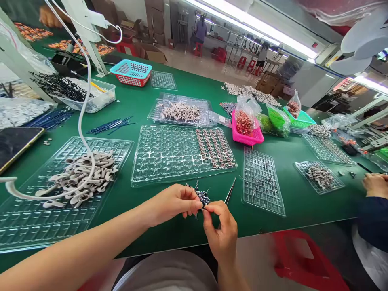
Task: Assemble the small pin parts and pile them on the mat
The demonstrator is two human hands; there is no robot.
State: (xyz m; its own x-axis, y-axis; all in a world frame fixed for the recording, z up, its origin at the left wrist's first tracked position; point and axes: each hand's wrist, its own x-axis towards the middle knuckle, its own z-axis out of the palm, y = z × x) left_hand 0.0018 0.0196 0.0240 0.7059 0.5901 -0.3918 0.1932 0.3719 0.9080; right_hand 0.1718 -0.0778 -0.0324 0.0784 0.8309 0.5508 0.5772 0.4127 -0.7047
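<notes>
Head view: the left hand (177,204) and the right hand (222,232) meet above the near edge of the green surface (287,198). The fingers of both are pinched narrow, tip to tip, on a small dark piece (204,207); its shape is too small to make out. A cluster of dark bluish parts (203,197) lies just beyond them, partly hidden, with tweezers (230,189) to the right.

The work looks partly done. In the large clear tray (166,155), neat rows of ringed pieces (215,147) take up the right part only, while bare moulded pockets show across the left. Much appears left loose: on the left, a clear tray (18,232) carries a heap of grey pieces (86,173), and a far tray (155,112) bears a paler pile (182,111).

To the right of the large tray, a narrow tray (250,159) has scattered dark bits (263,184). Beyond it, a pink basket (248,139) contains a clear bag of reddish pieces (243,122). At far left, a clear bin (100,101) holds black strips (60,89). On the right, a small tray (300,167) carries another grey heap (320,176).
</notes>
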